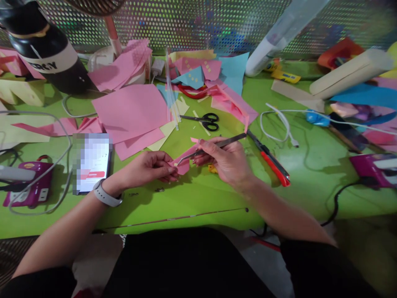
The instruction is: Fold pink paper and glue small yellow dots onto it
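My left hand [158, 166] pinches a small pink paper piece [185, 166] above the green table, near its front edge. Closed around a pair of bent-tip metal tweezers [228, 140] is my right hand [228, 159]. The tweezers' tip meets the pink paper close to my left fingertips, by a tiny pale yellow bit [175, 164]. Part of the paper is hidden behind the fingers. Below my right hand lies a small yellow object [212, 169], mostly covered. Black-handled scissors [210, 122] rest just beyond both hands.
A red utility knife [273, 163] lies right of my right hand. Left of my wrist is a phone [93, 163]. Pink sheets [132, 108] and paper scraps spread behind. A black bottle [46, 49], a white cable [279, 120] and purple power strips [31, 182] stand or lie around.
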### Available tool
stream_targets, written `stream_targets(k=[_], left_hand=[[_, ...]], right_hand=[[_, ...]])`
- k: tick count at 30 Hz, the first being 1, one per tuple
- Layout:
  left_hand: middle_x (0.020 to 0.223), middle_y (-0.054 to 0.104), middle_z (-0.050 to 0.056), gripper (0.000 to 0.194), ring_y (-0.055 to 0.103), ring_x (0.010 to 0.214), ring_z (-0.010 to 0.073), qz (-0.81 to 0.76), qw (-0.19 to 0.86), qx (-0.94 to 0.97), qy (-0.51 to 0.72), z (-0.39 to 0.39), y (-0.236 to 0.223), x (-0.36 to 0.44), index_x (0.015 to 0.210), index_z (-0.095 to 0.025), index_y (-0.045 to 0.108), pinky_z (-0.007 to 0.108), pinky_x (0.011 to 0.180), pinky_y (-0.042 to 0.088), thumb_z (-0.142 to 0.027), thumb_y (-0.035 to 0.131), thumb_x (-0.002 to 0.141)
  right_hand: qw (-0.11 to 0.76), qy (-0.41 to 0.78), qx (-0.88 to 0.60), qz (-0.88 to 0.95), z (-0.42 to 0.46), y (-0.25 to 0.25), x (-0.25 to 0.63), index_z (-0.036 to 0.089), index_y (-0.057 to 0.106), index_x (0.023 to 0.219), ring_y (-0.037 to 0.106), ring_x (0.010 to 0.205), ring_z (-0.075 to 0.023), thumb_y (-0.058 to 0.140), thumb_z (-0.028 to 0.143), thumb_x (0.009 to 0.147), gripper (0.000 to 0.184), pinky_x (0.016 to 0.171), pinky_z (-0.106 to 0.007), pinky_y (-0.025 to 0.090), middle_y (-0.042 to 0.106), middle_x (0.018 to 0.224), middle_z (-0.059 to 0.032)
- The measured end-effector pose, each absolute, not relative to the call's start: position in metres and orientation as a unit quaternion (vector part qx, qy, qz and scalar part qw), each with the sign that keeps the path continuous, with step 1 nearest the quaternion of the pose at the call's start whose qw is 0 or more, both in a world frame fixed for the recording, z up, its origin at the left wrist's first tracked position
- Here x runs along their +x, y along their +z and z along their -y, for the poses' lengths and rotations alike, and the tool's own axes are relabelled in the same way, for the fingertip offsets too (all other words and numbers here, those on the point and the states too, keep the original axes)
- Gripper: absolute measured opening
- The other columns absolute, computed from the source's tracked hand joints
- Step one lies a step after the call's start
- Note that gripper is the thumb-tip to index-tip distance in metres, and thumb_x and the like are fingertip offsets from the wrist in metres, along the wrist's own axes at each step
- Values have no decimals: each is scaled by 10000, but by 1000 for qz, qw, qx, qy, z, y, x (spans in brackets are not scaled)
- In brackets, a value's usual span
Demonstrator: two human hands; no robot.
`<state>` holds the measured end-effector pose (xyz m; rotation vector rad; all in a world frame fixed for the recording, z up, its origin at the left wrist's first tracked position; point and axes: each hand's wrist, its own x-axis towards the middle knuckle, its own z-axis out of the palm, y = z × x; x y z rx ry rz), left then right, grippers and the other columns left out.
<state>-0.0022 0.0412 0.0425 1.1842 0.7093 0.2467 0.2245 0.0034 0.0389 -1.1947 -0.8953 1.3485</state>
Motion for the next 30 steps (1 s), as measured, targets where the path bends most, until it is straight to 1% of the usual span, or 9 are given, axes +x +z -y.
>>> stream_targets(k=[3,6,12,17,23,30], left_hand=[[885,767,87,229,746,846,173,-326,765,544,110,-41,44,-2,937,-119,641,272,762,612,-315,727,853],[879,768,81,227,750,847,183,-324,768,545,95,-40,46,-1,947,-127,642,289,769,619,-310,733,847],[874,772,78,215,753,823,175,-317,778,536,85,-39,45,0,939,-134,637,271,747,619,-302,734,847],[885,771,85,199,751,848,185,-316,784,526,90,-41,43,-1,926,-132,636,280,753,617,-291,730,849],[933,765,84,178,747,876,172,-300,791,523,107,-42,46,-3,951,-127,649,262,777,608,-251,730,852],[938,769,108,188,750,864,173,-293,792,527,101,-43,43,-4,942,-121,647,263,769,610,-294,697,887]], right_hand=[[529,576,-499,373,-4,40,226,193,745,726,693,476,-140,832,378,706,205,477,-225,622,730,606,6],[517,583,-501,376,-5,41,227,186,745,744,694,475,-136,827,369,714,203,456,-207,609,738,618,0],[506,593,-506,369,-5,41,229,185,743,737,688,458,-138,838,372,694,213,423,-197,592,736,612,-4],[519,571,-509,381,-3,42,231,188,754,766,689,466,-140,826,345,715,180,440,-223,607,754,671,-13],[512,567,-509,397,-3,42,229,185,758,732,704,493,-148,813,360,731,184,470,-229,622,760,682,-21],[516,571,-491,408,-2,42,229,204,771,765,702,492,-140,804,369,745,170,486,-234,630,760,674,-10]])
